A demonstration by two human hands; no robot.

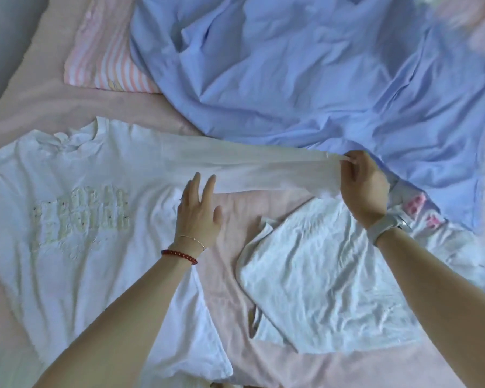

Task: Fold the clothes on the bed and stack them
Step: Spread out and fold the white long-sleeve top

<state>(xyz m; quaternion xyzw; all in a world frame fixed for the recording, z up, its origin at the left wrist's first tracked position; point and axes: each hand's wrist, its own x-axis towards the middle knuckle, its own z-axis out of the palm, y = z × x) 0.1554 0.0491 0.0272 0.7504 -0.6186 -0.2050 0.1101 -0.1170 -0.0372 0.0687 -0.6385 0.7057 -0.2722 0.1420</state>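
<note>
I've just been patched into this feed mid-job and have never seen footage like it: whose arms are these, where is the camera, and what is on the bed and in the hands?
There is no machine here. One camera, worn on a person's head, looks down at their own two bare arms. The left hand, fingers straight, rests on a white long-sleeved shirt spread flat on the pink bed sheet. The right hand pinches the cuff of that shirt's sleeve and holds it stretched out sideways. Below the right arm lies a second, crumpled white garment. Further back are a rumpled blue cover and a pink striped pillow. Nothing looks folded or stacked yet.
</note>
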